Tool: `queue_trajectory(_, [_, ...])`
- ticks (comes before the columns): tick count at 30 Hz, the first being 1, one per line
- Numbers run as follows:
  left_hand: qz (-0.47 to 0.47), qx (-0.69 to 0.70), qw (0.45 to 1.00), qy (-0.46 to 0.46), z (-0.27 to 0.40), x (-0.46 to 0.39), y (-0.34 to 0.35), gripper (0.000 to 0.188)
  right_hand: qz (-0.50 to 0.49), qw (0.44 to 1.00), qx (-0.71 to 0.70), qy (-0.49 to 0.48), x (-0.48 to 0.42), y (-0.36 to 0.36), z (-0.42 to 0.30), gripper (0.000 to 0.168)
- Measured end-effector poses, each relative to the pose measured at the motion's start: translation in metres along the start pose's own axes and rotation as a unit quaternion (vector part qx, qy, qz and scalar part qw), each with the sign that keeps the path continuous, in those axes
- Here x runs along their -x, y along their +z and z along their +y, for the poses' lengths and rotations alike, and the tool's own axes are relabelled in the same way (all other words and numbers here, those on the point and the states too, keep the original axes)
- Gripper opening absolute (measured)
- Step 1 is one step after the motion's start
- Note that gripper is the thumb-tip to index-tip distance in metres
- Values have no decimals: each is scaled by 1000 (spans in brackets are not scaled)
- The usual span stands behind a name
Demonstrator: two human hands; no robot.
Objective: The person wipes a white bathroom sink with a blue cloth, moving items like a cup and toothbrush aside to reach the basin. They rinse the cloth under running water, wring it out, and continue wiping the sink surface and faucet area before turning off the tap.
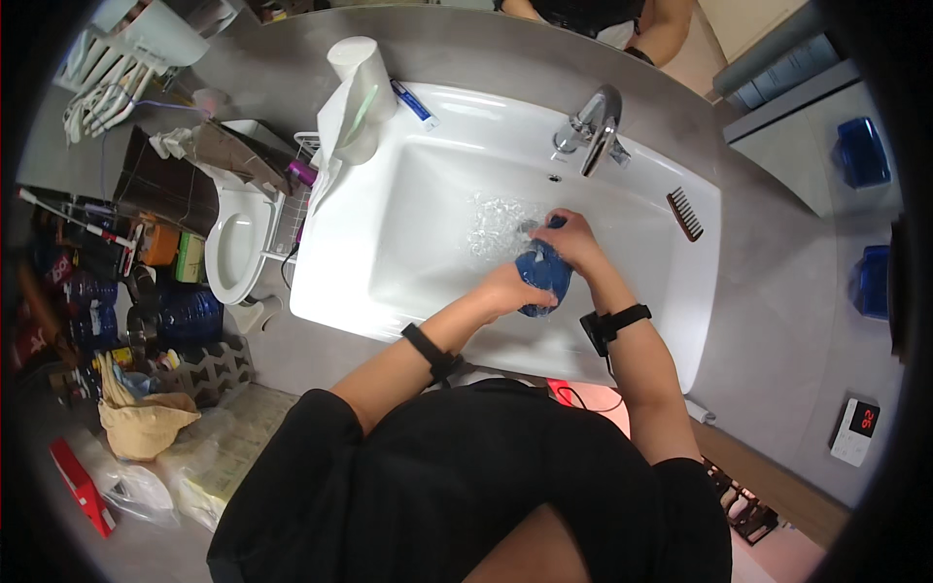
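Observation:
A wet dark-blue piece of cloth [545, 275] is stretched between my two hands over the white washbasin [430, 218]. My left hand [510, 291] grips its lower left side, with the thumb lying across the fabric. At its upper end my right hand [572, 239] pinches a bunched part. I cannot tell what kind of garment or cloth it is. Bubbling water [499, 222] lies in the basin just left of the cloth. Behind the hands, a chrome faucet [601, 131] rises from the basin's back rim.
A paper towel roll [364, 80] and a toothpaste tube [414, 104] stand at the basin's back left. On the right rim lies a brown comb [685, 214]. A toilet [237, 248] is to the left. A white digital display device [854, 431] sits on the right counter.

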State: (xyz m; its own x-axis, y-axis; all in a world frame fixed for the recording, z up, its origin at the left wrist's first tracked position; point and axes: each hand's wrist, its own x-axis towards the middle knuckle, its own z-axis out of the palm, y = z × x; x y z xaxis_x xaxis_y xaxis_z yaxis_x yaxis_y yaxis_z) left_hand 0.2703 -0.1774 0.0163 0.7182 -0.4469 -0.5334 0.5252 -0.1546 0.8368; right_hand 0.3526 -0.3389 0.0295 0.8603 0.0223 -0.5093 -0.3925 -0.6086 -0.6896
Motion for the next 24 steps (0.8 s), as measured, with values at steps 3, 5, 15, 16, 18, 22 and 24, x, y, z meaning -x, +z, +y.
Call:
queue_trajectory(3, [27, -208, 978, -23, -15, -15, 2, 45, 78, 973, 208, -62, -14, 29, 36, 45])
queue_trajectory(5, [43, -309, 950, 18, -30, -25, -2, 47, 69, 972, 220, -52, -8, 38, 35, 44])
queue_trajectory(15, [-194, 276, 941, -7, 0, 6, -27, 39, -81, 910, -402, -59, 56, -23, 43, 56])
queue_trajectory(16, [-216, 311, 925, -14, 1, 1, -18, 38, -81, 895, -430, -87, 51, -22, 50, 50])
queue_trajectory(18, [-241, 355, 903, -24, 8, 4, -8, 33, -151, 807, -565, -74, 49, -18, 55, 52])
queue_trajectory(22, [-259, 373, 890, -49, 1, 4, -8, 33, -250, 750, -599, -128, 80, -3, 8, 59])
queue_trajectory(24, [-270, 331, 902, -62, -8, -5, -14, 37, -238, 774, -566, -155, 71, -6, 22, 54])
